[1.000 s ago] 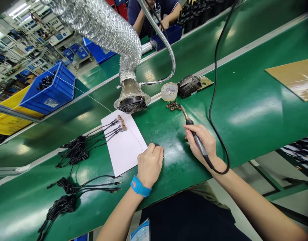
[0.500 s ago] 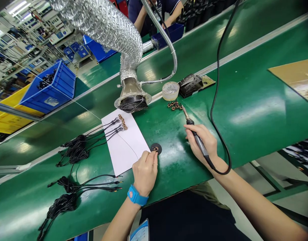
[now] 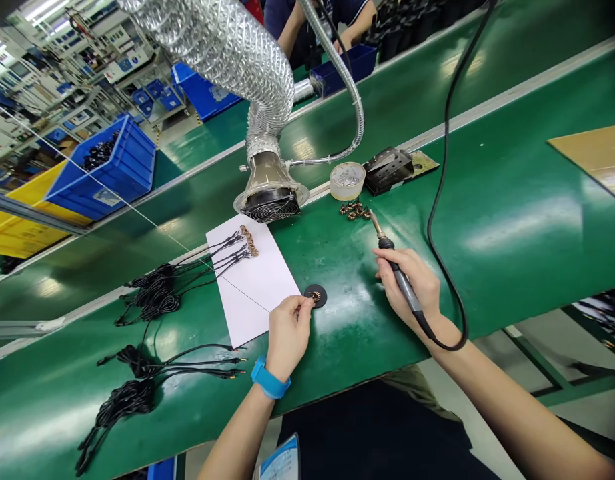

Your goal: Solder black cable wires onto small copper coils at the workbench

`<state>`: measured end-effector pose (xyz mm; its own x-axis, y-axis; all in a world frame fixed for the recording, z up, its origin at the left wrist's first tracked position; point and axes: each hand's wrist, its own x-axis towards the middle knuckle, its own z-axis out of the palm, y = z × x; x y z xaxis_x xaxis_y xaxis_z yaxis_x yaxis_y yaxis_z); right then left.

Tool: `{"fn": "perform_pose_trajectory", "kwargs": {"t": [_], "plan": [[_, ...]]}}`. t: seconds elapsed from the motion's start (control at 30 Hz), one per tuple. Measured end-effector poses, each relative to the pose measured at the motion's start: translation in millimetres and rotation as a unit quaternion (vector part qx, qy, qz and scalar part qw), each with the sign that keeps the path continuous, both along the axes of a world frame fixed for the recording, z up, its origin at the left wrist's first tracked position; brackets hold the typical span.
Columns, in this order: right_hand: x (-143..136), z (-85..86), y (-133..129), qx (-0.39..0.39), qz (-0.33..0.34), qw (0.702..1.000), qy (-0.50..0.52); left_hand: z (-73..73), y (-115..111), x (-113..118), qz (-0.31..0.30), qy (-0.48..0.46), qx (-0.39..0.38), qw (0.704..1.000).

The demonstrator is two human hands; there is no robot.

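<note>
My left hand [image 3: 289, 337], with a blue wristband [image 3: 270, 379], is closed in a pinch at the edge of a small copper-coloured ring part [image 3: 315, 296]. That ring lies on a round black disc [image 3: 322, 295]. A thin pale wire [image 3: 172, 235] runs from the upper left down to my left hand; its end is hidden there. In my right hand [image 3: 412, 283] is a soldering iron [image 3: 403, 283], gripped like a pen. Its tip points up beside a small pile of copper-coloured ring parts [image 3: 355, 210].
A fume-extraction hood [image 3: 271, 193] hangs over a white sheet [image 3: 252, 293] bearing wired parts [image 3: 249, 240]. Bundled black cables [image 3: 157, 293] lie left. A round tub [image 3: 347, 181] and black metal holder [image 3: 387, 170] stand behind the pile. The iron's cord [image 3: 434, 200] loops right. Another person [image 3: 355, 27] works opposite.
My left fingers have shifted slightly off the disc, so more of the ring part shows. The right hand keeps its grip on the soldering iron, tip still by the pile. The view has shifted slightly.
</note>
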<state>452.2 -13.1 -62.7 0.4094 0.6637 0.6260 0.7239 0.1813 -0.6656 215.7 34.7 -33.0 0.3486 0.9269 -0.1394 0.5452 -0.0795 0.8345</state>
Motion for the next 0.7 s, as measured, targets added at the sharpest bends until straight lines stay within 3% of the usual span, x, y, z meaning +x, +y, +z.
{"fn": "perform_pose_trajectory", "kwargs": {"t": [0.43, 0.6, 0.7], "plan": [[0.0, 0.5, 0.1, -0.003, -0.004, 1.0, -0.009, 4.4, 2.0, 5.6, -0.021, 0.021, 0.008, 1.0], [-0.2, 1.6, 0.3, -0.01, -0.007, 1.0, -0.007, 4.7, 2.3, 2.7, 0.005, -0.041, -0.019, 0.999], [-0.1, 2.7, 0.5, -0.013, -0.013, 1.0, -0.01, 13.0, 4.4, -8.2, 0.047, -0.082, -0.038, 0.995]]}}
